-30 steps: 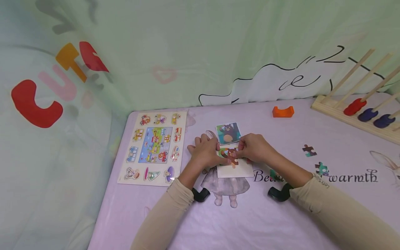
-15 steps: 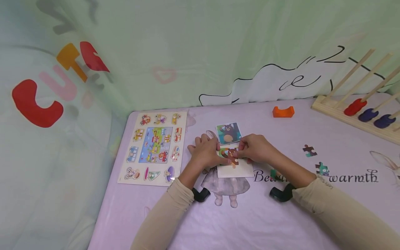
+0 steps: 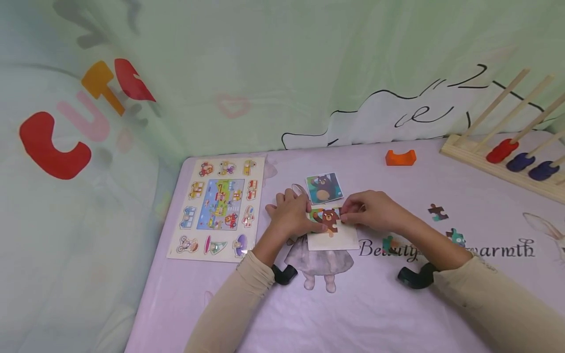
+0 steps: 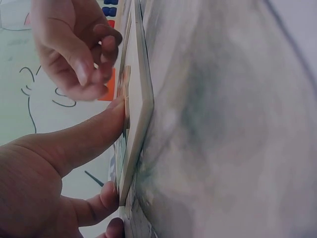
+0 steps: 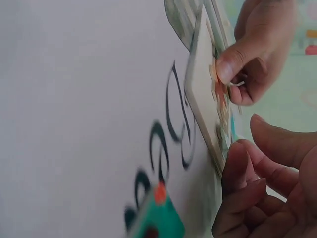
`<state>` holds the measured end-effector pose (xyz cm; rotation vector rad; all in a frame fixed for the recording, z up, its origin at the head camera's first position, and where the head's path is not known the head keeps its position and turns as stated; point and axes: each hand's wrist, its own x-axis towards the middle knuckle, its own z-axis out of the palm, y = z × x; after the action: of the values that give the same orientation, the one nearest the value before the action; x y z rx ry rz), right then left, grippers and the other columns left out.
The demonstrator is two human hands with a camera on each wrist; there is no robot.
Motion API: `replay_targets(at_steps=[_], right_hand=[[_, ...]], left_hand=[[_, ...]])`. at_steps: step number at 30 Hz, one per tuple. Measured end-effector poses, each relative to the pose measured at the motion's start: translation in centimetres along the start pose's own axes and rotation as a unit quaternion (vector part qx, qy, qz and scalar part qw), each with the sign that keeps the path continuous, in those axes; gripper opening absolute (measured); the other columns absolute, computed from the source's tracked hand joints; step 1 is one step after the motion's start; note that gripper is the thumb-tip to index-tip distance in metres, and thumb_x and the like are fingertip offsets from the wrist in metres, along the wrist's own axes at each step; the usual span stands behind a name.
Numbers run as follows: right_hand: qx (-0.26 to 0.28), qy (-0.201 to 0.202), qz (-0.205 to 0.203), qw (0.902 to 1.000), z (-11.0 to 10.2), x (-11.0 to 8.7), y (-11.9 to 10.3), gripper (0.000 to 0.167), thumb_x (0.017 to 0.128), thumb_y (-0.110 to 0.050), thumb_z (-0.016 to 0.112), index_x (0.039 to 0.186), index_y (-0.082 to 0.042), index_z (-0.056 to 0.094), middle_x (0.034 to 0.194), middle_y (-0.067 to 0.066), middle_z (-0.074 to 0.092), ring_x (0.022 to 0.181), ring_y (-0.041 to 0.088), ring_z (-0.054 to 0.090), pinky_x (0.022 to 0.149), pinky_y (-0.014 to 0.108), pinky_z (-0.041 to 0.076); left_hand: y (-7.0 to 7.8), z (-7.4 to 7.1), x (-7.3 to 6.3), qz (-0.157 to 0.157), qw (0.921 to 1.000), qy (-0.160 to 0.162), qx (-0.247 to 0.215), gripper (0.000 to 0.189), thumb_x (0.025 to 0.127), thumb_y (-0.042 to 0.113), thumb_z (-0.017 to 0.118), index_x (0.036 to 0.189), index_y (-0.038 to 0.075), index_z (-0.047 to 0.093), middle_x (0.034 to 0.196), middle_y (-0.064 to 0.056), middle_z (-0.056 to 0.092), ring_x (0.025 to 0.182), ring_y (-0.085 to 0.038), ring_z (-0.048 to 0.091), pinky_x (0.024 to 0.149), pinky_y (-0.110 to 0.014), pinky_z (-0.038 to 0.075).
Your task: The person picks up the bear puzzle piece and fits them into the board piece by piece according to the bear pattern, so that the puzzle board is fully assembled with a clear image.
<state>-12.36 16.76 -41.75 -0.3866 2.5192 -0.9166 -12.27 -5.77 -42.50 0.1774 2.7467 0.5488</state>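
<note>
A pale jigsaw board [image 3: 333,243] lies on the table with joined bear puzzle pieces [image 3: 327,219] in its upper part. My left hand [image 3: 289,213] holds the board at its left side. In the left wrist view its thumb [image 4: 99,121] presses on the pieces, with fingertips at the board's edge. My right hand [image 3: 372,211] is at the board's right side, fingers loosely curled. The right wrist view shows a gap between its thumb [image 5: 277,141] and forefinger, with nothing between them. Whether its fingertips touch the board I cannot tell. A bear picture card [image 3: 324,189] lies just beyond.
Loose puzzle pieces lie on the right: a brown one [image 3: 437,212], a teal one [image 3: 456,237] and another teal one [image 3: 390,244] near my right forearm. A vehicle peg puzzle [image 3: 216,208] is at left. Farther back are an orange block [image 3: 400,158] and a wooden bead rack [image 3: 499,164].
My right hand has let go of the puzzle piece and drawn back to the right, uncovering more of the bear's face. The left hand keeps its place on the board.
</note>
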Motion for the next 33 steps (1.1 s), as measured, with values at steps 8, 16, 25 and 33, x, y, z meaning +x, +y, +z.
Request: replay_targets(at_steps=[8, 16, 25, 33], right_hand=[[-0.023, 0.03, 0.0, 0.9993, -2.7, -2.0, 1.1, 0.024, 0.092, -0.031, 0.076, 0.109, -0.014, 0.076, 0.085, -0.003, 0.071, 0.082, 0.019, 0.058, 0.069, 0.031, 0.05], [-0.063, 0.065, 0.019, 0.9958, -4.5, -3.8, 2.9, 0.024, 0.091, -0.032, 0.078, 0.108, -0.016, 0.077, 0.087, -0.004, 0.071, 0.088, 0.021, 0.056, 0.069, 0.028, 0.047], [-0.091, 0.085, 0.049, 0.991, -6.5, -5.6, 5.6, 0.033, 0.089, -0.041, 0.078, 0.111, -0.016, 0.077, 0.094, -0.002, 0.072, 0.097, 0.025, 0.057, 0.071, 0.029, 0.046], [-0.108, 0.094, 0.061, 0.9879, -7.8, -6.5, 7.7, 0.044, 0.087, -0.045, 0.08, 0.114, -0.011, 0.076, 0.095, 0.001, 0.072, 0.094, 0.026, 0.058, 0.066, 0.026, 0.046]], left_hand=[[0.1, 0.0, 0.0, 0.0, 1.0, 0.002, 0.005, 0.054, 0.07, 0.057, 0.089, 0.087, 0.021, 0.053, 0.103, -0.004, 0.045, 0.108, -0.027, 0.039, 0.088, -0.052, 0.03], [-0.1, 0.1, 0.1, 0.006, 1.0, 0.003, 0.003, 0.054, 0.069, 0.057, 0.089, 0.087, 0.021, 0.054, 0.102, -0.004, 0.045, 0.107, -0.027, 0.039, 0.087, -0.052, 0.03], [-0.1, 0.2, 0.2, 0.005, 1.0, 0.003, 0.0, 0.054, 0.07, 0.057, 0.089, 0.088, 0.021, 0.053, 0.104, -0.004, 0.045, 0.108, -0.027, 0.038, 0.088, -0.052, 0.03], [-0.2, 0.2, 0.2, 0.003, 1.0, 0.002, 0.004, 0.054, 0.07, 0.058, 0.089, 0.088, 0.022, 0.053, 0.104, -0.004, 0.045, 0.108, -0.028, 0.039, 0.088, -0.053, 0.03]])
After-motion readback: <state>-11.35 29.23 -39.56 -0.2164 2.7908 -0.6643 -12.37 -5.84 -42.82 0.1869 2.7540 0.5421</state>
